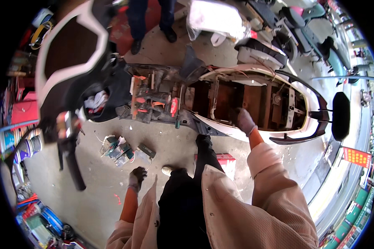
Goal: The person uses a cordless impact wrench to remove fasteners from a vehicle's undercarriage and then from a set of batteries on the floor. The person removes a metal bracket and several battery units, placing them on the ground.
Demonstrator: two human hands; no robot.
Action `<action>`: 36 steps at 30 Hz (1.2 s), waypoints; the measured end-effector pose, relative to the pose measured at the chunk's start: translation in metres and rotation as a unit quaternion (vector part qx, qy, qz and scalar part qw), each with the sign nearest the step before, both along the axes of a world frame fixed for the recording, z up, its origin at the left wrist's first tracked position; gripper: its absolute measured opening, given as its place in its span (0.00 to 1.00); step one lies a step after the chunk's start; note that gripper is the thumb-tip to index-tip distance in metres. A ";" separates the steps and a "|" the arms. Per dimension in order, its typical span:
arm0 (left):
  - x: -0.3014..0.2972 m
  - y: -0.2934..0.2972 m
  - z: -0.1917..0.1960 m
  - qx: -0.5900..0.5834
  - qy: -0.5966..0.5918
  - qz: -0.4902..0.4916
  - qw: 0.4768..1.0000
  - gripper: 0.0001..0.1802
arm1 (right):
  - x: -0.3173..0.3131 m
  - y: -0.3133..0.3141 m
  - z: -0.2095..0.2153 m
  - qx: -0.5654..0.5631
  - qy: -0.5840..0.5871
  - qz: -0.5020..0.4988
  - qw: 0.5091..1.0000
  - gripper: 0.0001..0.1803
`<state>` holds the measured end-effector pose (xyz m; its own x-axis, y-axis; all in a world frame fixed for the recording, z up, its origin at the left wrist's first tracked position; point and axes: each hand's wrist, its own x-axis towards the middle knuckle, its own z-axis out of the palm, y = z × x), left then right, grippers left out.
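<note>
Scooter (203, 97), one opened, has right hand (247, 122) above, left hand (136, 178) aside, fingers' (243, 115) pose unclear.

Taking noon as straight ahead, your right hand (247, 121) has room in the scooter's open bay (235, 96) toward 11 and 12 o'clock; the metal tube (214, 97) blocks 10, the divider (268, 101) 1 to 2. Your left hand (138, 176) can pass over the floor (93, 197) at 8 (mind the handlebar grip (74, 170) at 9), while battery-like boxes (117, 151) obstruct 11.
</note>
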<state>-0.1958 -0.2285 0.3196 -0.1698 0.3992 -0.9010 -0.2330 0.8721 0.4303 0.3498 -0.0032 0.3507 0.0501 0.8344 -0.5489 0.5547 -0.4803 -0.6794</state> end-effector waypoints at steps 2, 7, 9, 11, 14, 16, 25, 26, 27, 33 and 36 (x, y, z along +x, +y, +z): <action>0.058 0.050 0.019 0.016 0.002 -0.042 0.999 0.11 | 0.026 0.041 -0.011 0.049 -0.107 0.044 0.992 0.14; 0.138 0.118 0.005 0.096 -0.025 -0.131 0.986 0.12 | 0.057 0.097 -0.101 0.065 -0.259 0.322 0.908 0.12; 0.182 0.160 0.005 0.117 0.066 -0.270 0.954 0.13 | 0.085 0.104 -0.169 0.116 -0.373 0.639 0.662 0.14; 0.203 0.206 0.002 0.144 0.114 -0.290 0.939 0.12 | 0.038 0.121 -0.167 -0.015 -0.223 0.511 0.830 0.13; 0.256 0.293 -0.014 0.175 0.205 -0.378 0.886 0.17 | 0.031 0.109 -0.218 -0.002 -0.172 0.481 0.860 0.15; 0.262 0.322 -0.051 0.169 0.245 -0.405 0.864 0.22 | 0.013 0.108 -0.246 0.039 -0.200 0.546 0.812 0.14; 0.261 0.319 -0.108 0.213 0.238 -0.390 0.864 0.13 | 0.019 0.114 -0.268 0.010 0.116 0.111 0.987 0.24; 0.274 0.333 -0.116 0.252 0.260 -0.371 0.855 0.12 | 0.033 0.116 -0.279 -0.016 0.147 0.151 0.978 0.24; 0.283 0.347 -0.128 0.290 0.281 -0.351 0.845 0.11 | 0.036 0.112 -0.292 0.007 0.149 0.157 0.976 0.25; 0.182 0.451 -0.285 0.178 0.135 -0.091 0.970 0.12 | -0.081 0.213 -0.292 0.001 0.009 0.316 0.949 0.24; 0.218 0.461 -0.285 0.027 0.042 -0.070 0.996 0.10 | -0.091 0.204 -0.325 -0.057 0.011 0.334 0.941 0.25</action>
<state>0.0226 0.2325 0.0350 -0.1821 0.4726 -0.8623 -0.0718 0.8682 0.4910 0.2587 0.2012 0.0254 -0.4767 0.6113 -0.6317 0.7449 -0.1008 -0.6596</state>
